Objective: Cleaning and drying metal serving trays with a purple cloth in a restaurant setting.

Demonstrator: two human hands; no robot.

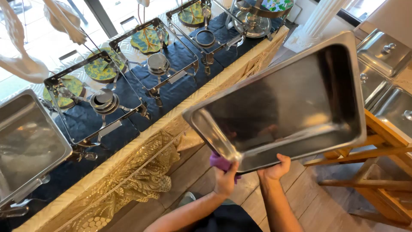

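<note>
A deep rectangular steel pan (283,103) is held tilted in the air above the wooden floor, beside the buffet table (141,141). The right hand (274,169) is clamped on its near rim; the left hand (225,180) presses a purple cloth (219,162) under that edge, fingers closed on it. The pan looks rigid, polished, probably slippery and fairly heavy, best gripped by the rolled rim. It is empty. On the table, 1 similar pan (25,141) seems empty too, though glare hides part, beside 3 open frames (98,99)
</note>
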